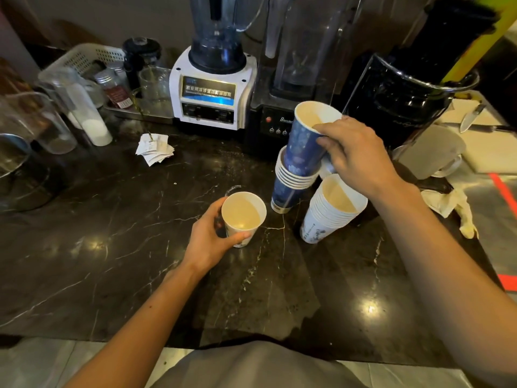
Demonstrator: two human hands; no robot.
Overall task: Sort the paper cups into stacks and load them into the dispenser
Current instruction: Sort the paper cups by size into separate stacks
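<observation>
The left hand (pixel 208 236) wraps a single white cup (pixel 242 217) from its 9 o'clock side, thumb across the front wall, mouth up, just above or on the dark marble counter (pixel 112 233); which, I cannot tell. The right hand (pixel 355 152) reaches in from 4 o'clock, wrist bent down, fingertips pinching the rim of a blue cup (pixel 307 138) that tilts and sits partly nested in the blue stack (pixel 291 183). Just beside that, at its 4 o'clock, leans a white stack (pixel 330 211), rims fanned, almost touching the right forearm.

Open counter spreads from 6 to 10 o'clock of the left hand, reaching the near edge at the person's grey shirt. At 3 o'clock the counter's right edge runs close by the white stack, with red tape (pixel 503 191) on the floor beyond.

Behind the stacks, at 12 o'clock, a white blender (pixel 212 88), a black blender (pixel 279 116) and a black juicer (pixel 402 102) wall off the back. Crumpled receipts (pixel 154 149) lie at 11 o'clock; glass jars (pixel 56 116) and a basket (pixel 81 57) crowd 10 o'clock. A knife (pixel 472 116) rests on a white board at 2 o'clock, and a crumpled cloth (pixel 450 203) lies at 3.
</observation>
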